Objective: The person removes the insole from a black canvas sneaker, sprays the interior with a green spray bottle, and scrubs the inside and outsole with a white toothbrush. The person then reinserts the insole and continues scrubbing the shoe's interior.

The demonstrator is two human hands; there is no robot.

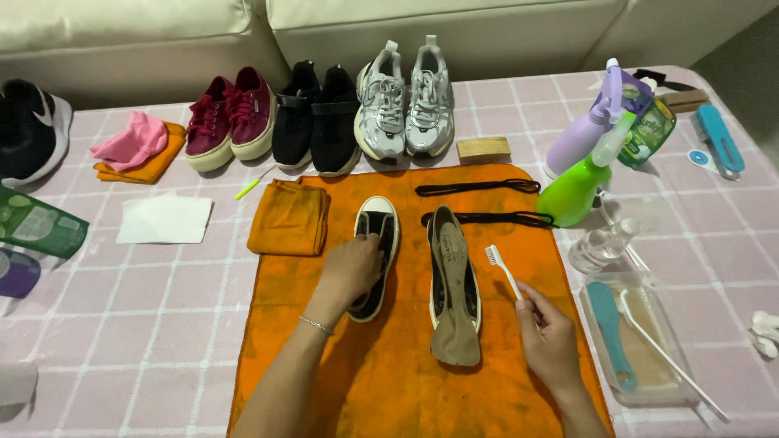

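The left hand (350,268) lies palm-down, fingers curled loosely over the top of a black canvas shoe with a white rubber sole (376,253), pressing it onto the orange cloth mat (389,373). The right hand (548,337) is closed in a pinch on the handle end of a white toothbrush (503,271), whose bristled head points up and away, just beside the second black shoe (454,276). That second shoe lies parallel to the first, with one brown-grey insole (454,320) pulled partly out and sticking past its heel.

On the mat above the shoes lie two black laces (479,187) and one folded orange cloth (290,217).

Beyond the mat, along the far edge of the pink checked surface (122,324), stand three pairs of shoes: one maroon canvas pair (231,120), one black pair (318,118) and one silver-grey running pair (407,101). A small wooden block (484,149) sits by the grey pair.

To the right stand two spray bottles, one green (580,188) and one lilac (586,130), with one clear small bottle (600,245) near them. A clear tray (600,341) holds one teal brush (610,328) and one long white brush (669,353). One teal scrubbing brush (718,139) lies farther off.

To the left lie one pink cloth (134,139) on an orange one, and one white sheet (165,219).
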